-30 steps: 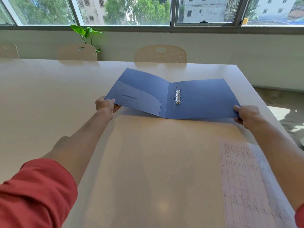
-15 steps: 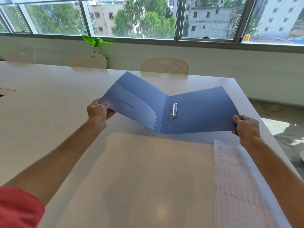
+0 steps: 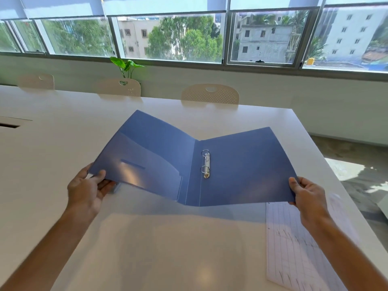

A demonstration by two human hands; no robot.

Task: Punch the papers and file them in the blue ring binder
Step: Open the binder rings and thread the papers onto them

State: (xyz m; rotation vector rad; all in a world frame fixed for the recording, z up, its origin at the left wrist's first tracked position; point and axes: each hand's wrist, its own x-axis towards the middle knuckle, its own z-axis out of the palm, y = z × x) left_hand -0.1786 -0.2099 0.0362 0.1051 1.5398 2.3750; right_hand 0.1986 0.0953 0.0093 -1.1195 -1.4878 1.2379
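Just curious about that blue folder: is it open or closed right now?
Open. The blue ring binder is spread, both inner covers and the metal rings showing; no paper is on them.

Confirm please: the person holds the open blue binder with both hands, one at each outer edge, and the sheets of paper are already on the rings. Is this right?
Not quite. The head view shows the rings bare; the paper lies on the table, near the right hand. The rest holds: the left hand and right hand each grip an outer edge of the open blue binder.
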